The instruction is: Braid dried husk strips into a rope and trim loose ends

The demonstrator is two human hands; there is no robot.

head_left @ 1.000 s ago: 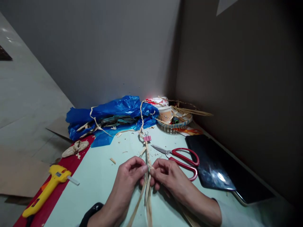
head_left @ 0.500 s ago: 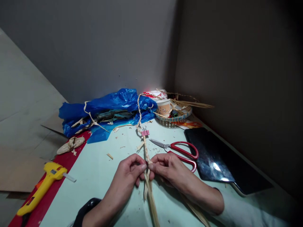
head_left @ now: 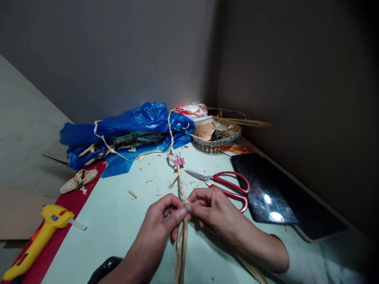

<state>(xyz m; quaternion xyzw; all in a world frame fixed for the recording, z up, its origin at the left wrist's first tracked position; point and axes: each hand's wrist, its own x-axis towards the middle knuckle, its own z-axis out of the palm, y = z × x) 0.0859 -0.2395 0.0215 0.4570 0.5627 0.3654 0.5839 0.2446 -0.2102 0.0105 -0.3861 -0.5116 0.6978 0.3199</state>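
Both hands meet at the middle of a pale green table (head_left: 118, 221), pinching a braid of dried straw strips (head_left: 179, 182). My left hand (head_left: 164, 219) is closed on the strips from the left. My right hand (head_left: 209, 209) is closed on them from the right. The woven part runs away from my fingers to a pink binder clip (head_left: 179, 160) and on over a blue plastic bag (head_left: 133, 130). Loose strip ends (head_left: 180, 252) hang down toward me below my hands.
Red-handled scissors (head_left: 227, 187) lie just right of my hands, beside a dark glossy tablet (head_left: 278, 197). A yellow glue gun (head_left: 38, 236) rests on a red strip at the left edge. A woven tray (head_left: 219, 138) with a paper cup (head_left: 203, 127) stands in the corner. Straw scraps litter the table.
The view has tilted and shifted slightly, so the things on the table sit higher in frame. My fingers have worked the strips, and the loose ends have swung together below my hands.
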